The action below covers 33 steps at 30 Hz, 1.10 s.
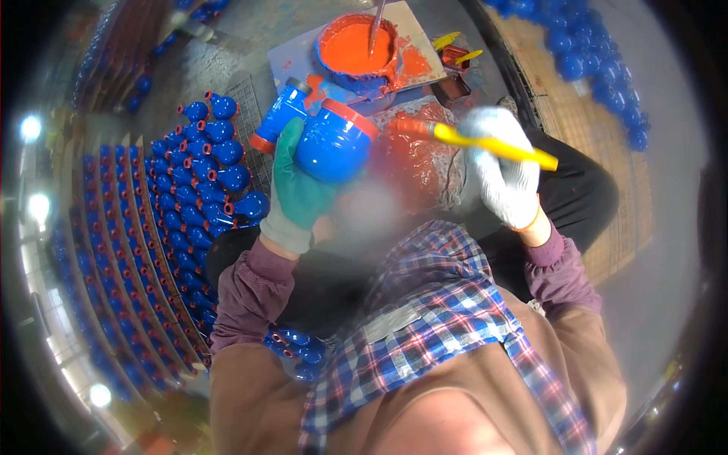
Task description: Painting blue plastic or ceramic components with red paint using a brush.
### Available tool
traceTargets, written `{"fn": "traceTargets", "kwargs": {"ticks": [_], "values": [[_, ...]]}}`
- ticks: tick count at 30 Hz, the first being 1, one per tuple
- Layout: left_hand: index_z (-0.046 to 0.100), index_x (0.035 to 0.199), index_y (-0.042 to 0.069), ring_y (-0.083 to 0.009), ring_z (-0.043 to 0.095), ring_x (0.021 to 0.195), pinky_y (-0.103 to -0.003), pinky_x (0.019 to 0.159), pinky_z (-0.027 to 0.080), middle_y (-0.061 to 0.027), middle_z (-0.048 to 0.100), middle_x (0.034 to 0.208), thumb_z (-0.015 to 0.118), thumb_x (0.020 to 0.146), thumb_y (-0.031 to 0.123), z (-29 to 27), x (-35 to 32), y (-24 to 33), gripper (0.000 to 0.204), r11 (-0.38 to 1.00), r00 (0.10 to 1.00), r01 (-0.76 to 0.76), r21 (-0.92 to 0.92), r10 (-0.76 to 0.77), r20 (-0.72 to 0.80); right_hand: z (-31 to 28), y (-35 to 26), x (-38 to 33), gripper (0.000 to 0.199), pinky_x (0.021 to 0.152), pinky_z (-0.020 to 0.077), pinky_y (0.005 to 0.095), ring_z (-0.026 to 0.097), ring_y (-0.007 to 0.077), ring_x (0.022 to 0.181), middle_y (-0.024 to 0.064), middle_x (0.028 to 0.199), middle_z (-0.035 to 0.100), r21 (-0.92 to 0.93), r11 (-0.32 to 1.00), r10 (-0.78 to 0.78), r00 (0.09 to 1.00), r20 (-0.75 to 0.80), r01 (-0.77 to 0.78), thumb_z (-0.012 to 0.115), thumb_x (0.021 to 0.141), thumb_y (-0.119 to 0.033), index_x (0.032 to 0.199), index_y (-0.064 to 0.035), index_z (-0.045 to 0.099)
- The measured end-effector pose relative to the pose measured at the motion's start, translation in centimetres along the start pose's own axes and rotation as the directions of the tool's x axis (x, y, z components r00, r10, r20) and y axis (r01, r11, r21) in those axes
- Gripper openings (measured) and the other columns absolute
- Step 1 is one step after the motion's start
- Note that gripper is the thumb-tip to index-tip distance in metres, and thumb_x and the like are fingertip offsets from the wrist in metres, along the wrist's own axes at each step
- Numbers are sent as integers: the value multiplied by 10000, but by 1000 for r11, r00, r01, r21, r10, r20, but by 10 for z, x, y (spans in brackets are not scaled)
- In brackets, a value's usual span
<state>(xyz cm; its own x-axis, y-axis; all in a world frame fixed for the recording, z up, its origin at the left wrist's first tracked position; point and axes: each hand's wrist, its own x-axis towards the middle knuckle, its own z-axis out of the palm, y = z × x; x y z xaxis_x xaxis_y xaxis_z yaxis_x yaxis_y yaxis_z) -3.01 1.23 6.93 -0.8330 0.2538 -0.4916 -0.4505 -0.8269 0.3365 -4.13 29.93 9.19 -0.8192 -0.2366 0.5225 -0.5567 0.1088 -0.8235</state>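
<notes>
My left hand [299,186], in a green and pale grey glove, is closed around a glossy blue rounded part [330,148] with a red-painted rim tilted up and away from me. Just left of my fingers shows a blue cylinder [284,112] with a dark end and a red ring; whether it joins the rounded part, I cannot tell. My right hand [497,167], white-gloved, grips a paintbrush [523,153] by its yellow handle. Its red-coated bristles point left toward the rim, apart from it. Below the brush is a lumpy, red-smeared covered thing [413,171].
Ahead, a bucket [340,78] of orange-red paint with a stick [377,29] in it stands on a paint-stained board [412,34]. Beside it are yellow-handled brushes [446,40] and a small dark container [453,89]. Rows of blue, red-rimmed parts [193,171] fill the left; more blue parts [584,53] lie far right.
</notes>
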Motion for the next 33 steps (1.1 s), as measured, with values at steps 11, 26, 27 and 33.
{"fn": "traceTargets", "kwargs": {"ticks": [11,26,27,33], "values": [[549,1299,173,-405,548,1106,-458,850,516,-159,522,1230,829,528,214,1,-11,24,822,-799,373,-512,315,124,920,15,50,91,489,672,503,344,648,226,720,155,782,664,-124,893,451,866,218,-433,556,952,-409,942,68,662],[567,1293,141,-400,523,1193,-463,888,482,-164,509,1316,804,468,230,-11,-6,18,863,-863,509,-452,225,-43,859,30,41,64,416,659,480,420,638,332,726,184,765,634,-156,978,175,952,251,-138,530,977,-397,979,4,641],[571,1285,137,-398,536,1167,-459,874,490,-163,514,1306,809,470,224,-11,-5,17,853,-859,505,-447,249,-13,863,25,38,62,343,653,479,411,632,318,720,158,779,632,-248,969,43,969,242,18,565,970,-334,1019,-1,631],[560,1268,120,-381,575,1076,-455,817,518,-168,527,1253,829,528,264,-10,-5,14,800,-829,502,-428,359,112,858,9,-4,43,180,640,508,368,643,286,738,147,865,640,-256,965,-26,991,129,59,618,930,-127,1050,4,646]]}}
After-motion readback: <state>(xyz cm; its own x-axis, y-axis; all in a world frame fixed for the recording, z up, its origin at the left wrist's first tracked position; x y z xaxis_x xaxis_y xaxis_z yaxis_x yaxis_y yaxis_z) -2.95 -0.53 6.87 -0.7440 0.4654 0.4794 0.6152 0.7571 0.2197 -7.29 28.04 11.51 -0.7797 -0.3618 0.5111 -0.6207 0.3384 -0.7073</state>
